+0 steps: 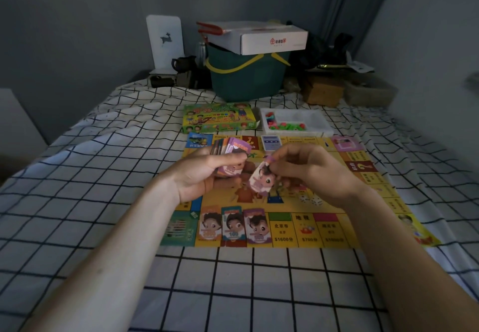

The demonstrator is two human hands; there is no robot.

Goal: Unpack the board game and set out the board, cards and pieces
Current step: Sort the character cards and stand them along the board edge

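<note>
board (334, 176) lies on bed sheet (103, 202) | game box (220, 117) behind board's far edge, tray (321, 130) of pieces just right of box | three notes (233, 225) side by side on board's near edge | bucket (246, 77) behind game box, carton (272, 37) on bucket

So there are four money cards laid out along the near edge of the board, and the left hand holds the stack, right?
Not four: the head view shows three money cards along the near edge of the board. The left hand does hold the stack.
</note>
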